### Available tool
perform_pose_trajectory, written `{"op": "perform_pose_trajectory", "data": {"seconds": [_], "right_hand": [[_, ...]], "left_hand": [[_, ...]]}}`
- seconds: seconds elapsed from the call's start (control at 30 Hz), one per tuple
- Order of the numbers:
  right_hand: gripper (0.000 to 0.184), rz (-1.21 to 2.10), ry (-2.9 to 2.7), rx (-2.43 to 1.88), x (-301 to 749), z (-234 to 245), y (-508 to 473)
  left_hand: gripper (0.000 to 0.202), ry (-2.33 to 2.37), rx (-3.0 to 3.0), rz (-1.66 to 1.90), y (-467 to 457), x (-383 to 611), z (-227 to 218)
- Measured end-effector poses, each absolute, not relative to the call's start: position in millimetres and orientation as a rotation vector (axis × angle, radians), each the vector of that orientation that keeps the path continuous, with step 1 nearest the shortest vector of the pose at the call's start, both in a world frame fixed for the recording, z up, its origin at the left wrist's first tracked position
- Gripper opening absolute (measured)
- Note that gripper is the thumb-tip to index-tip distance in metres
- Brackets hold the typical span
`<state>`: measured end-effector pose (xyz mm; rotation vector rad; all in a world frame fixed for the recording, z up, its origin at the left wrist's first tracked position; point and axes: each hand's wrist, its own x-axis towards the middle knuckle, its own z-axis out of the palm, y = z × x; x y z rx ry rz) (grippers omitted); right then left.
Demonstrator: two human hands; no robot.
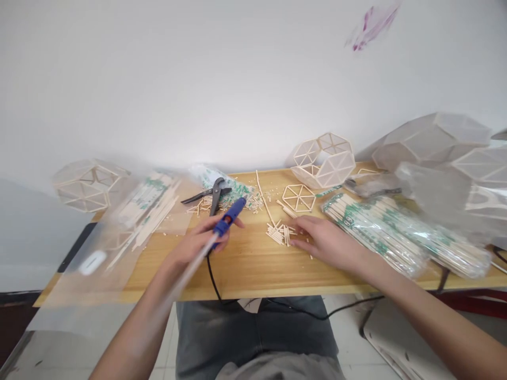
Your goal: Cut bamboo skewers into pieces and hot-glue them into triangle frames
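Observation:
My left hand (200,244) is closed around a blue glue gun (228,217), whose tip points up and to the right over the wooden table (245,269). A clear glue stick (186,272) juts out of its back toward me. My right hand (322,240) rests on the table with its fingers stretched toward a small pile of short cut wooden sticks (280,233), touching them. A flat hexagon of sticks (298,198) lies just beyond the pile.
Black pliers (212,194) lie behind the glue gun among stick scraps. Bagged bundles of sticks (396,232) fill the right side, clear bags with sticks (138,211) the left. Stick-frame polyhedra (325,158) stand at the wall. The gun's black cord (216,287) drops over the front edge.

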<state>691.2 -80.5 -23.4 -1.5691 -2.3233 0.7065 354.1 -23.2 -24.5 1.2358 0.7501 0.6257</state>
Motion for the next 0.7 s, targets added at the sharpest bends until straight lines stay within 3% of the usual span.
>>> {"op": "perform_pose_trajectory", "data": {"seconds": [0.07,0.23,0.37,0.47,0.7], "right_hand": [[0.033,0.658,-2.368,-1.58,686.7,-29.5,-71.1],[0.014,0.743,-2.379,-1.605,687.4,-30.9,-58.3],[0.014,0.71,-2.178,-1.564,684.2,-27.7,-48.4],[0.021,0.767,-1.931,-1.474,672.9,-20.5,-33.3],[0.044,1.369,-1.649,-1.142,638.0,-6.5,0.3]], "left_hand": [[0.044,0.684,1.215,0.63,-10.1,350.7,-20.0],[0.055,0.517,1.054,0.443,26.9,350.3,-20.8],[0.059,0.5,1.092,0.442,42.8,354.8,-36.5],[0.064,0.498,1.09,0.474,43.1,354.4,-50.3],[0.067,0.549,1.086,0.394,37.1,344.0,-61.0]]}}
